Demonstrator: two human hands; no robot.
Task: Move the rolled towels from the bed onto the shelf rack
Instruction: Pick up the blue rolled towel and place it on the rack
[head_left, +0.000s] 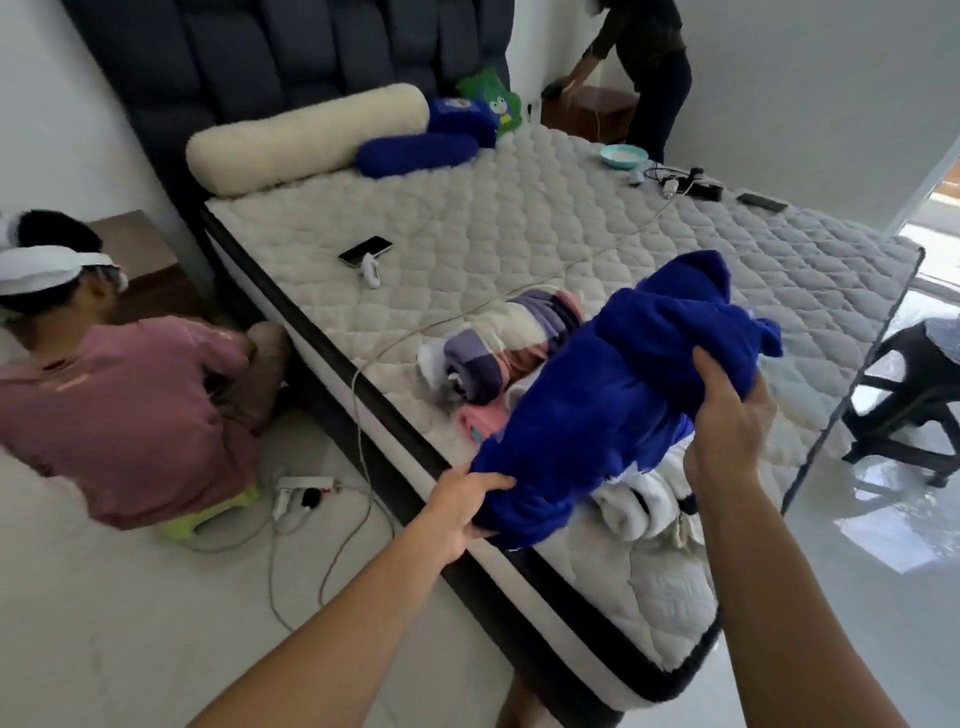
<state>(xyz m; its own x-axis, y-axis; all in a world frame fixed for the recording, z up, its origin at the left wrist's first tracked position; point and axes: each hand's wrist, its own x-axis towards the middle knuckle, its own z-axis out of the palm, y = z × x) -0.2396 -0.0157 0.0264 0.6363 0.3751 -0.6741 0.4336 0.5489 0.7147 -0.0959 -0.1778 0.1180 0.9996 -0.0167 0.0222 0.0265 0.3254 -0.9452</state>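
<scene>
A big blue rolled towel (613, 395) hangs just above the near corner of the bed (519, 223). My left hand (462, 506) grips its lower left end and my right hand (727, 415) grips its upper right side. Behind it on the mattress lies a rolled towel in purple, cream and pink checks (498, 348). A pink rolled towel (480, 421) peeks out beside it. A white rolled towel (639, 504) lies under the blue one near the mattress edge. No shelf rack is in view.
A person in a pink top (130, 395) crouches on the floor left of the bed, with cables and a power strip (306, 486) nearby. Another person (649, 57) bends at a bedside table. A phone (366, 249), bowl (623, 155) and pillows (306, 137) lie on the bed. A dark stool (914, 395) stands right.
</scene>
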